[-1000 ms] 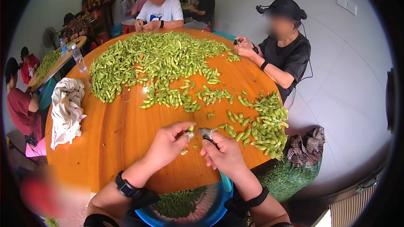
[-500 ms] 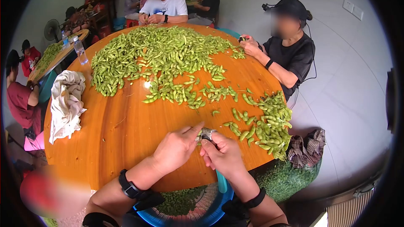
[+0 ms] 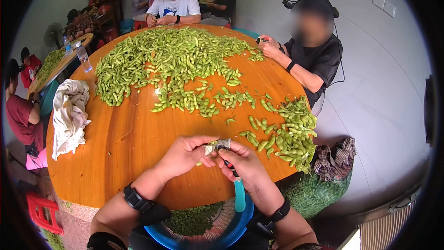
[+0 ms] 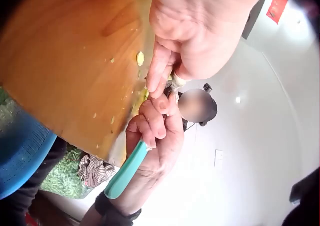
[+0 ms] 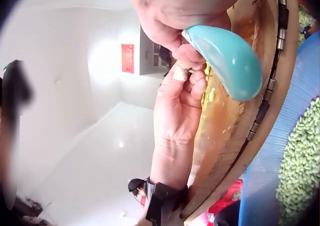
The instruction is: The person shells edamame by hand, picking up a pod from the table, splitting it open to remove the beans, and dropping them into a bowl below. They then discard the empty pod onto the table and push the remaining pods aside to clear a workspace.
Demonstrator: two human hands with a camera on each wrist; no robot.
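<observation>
In the head view my left hand (image 3: 182, 156) and right hand (image 3: 247, 163) meet over the near edge of the round table. The left hand pinches a small green soybean pod (image 3: 213, 143), mostly covered by fingers; whitish wrapping covers its thumb (image 5: 180, 72). My right hand grips a tool by its teal handle (image 3: 240, 196), whose broad rounded end (image 5: 232, 61) fills much of the right wrist view. Its working end is hidden among the fingers, beside silvery wrapping (image 3: 223, 143) at the right fingertips. A pale green bean (image 4: 140, 58) lies on the table below the hands.
A big heap of pods (image 3: 171, 60) covers the table's far half; a smaller pile (image 3: 296, 134) lies at right. Below the near edge is a blue basin (image 3: 245, 224) with shelled beans (image 5: 302, 156). A white cloth (image 3: 69, 115) and bottle (image 3: 83, 57) stand left. People sit around.
My left hand, apart from the right a second ago with a pod, has come right up against it. The teal handle now shows more below my right hand.
</observation>
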